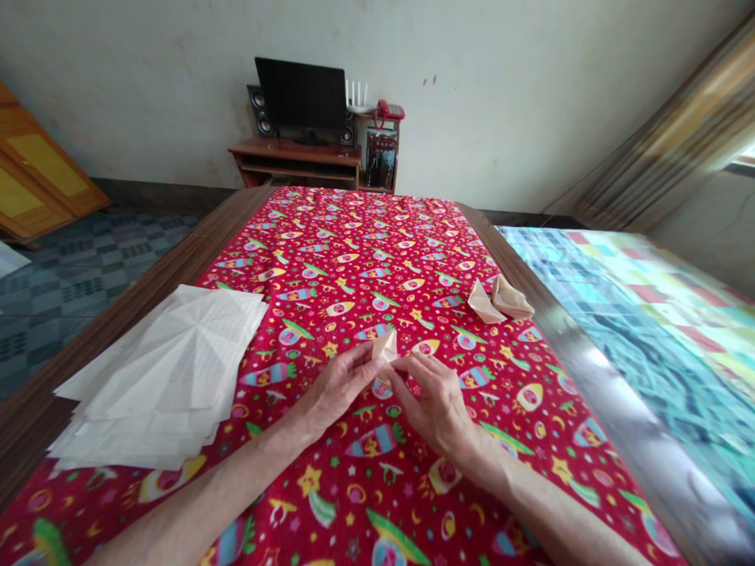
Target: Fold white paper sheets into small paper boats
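A small folded paper piece [385,346], cream-coloured and pointed at the top, is held just above the red patterned cloth. My left hand [348,379] pinches it from the left, thumb in front. From the right, the thumb and fingertips of my right hand [432,395] close on its lower edge. The fingers partly hide the lower part of the paper. To the left lies a stack of creased paper sheets [171,354], the top one with fold lines spreading from a centre. Two folded paper shapes [487,303] [512,299] rest on the cloth at the right.
The red cloth [354,259] covers a table with dark wooden edges [194,244]. Beyond it, a desk [295,153] carries a monitor [302,94], speakers and a red telephone [386,110]. A bed with a chequered cover [642,314] stands at the right, a wooden cabinet [44,161] at the left.
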`<action>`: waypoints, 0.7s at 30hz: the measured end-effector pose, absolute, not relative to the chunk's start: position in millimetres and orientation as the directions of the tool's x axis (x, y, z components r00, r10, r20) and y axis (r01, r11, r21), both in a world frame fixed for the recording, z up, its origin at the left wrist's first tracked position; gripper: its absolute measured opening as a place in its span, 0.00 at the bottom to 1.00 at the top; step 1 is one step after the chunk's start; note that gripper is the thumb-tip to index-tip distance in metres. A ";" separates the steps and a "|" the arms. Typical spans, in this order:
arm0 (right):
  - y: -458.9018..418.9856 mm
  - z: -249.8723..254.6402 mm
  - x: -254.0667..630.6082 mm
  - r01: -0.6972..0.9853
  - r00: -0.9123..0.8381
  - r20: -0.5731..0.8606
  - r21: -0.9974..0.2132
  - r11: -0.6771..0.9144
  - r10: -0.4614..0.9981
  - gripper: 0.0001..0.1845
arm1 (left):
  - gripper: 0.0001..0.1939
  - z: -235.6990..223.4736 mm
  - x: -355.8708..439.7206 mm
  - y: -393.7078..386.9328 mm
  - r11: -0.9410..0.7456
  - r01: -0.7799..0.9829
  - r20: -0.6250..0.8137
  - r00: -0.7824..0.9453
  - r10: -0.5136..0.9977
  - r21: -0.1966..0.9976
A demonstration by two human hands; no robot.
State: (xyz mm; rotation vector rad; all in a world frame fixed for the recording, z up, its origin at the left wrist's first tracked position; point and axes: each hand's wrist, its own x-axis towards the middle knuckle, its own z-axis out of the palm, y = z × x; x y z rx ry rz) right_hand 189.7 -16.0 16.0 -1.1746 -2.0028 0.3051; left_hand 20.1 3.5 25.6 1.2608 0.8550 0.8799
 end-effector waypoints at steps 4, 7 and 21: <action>-15.8 20.3 190.7 0.634 -0.255 0.527 -0.542 0.552 0.810 0.09 | 0.24 24.6 20.0 4.0 0.076 -0.038 -0.055 0.394 0.918 0.996; -14.7 22.0 192.5 0.632 -0.288 0.530 -0.521 0.574 0.798 0.07 | 0.25 21.0 19.2 5.4 0.066 -0.021 -0.052 0.393 0.918 0.998; 17.2 44.1 240.3 0.711 0.070 0.532 -0.620 0.332 0.843 0.08 | 0.29 6.5 16.3 5.0 0.029 0.004 -0.029 0.286 0.958 1.000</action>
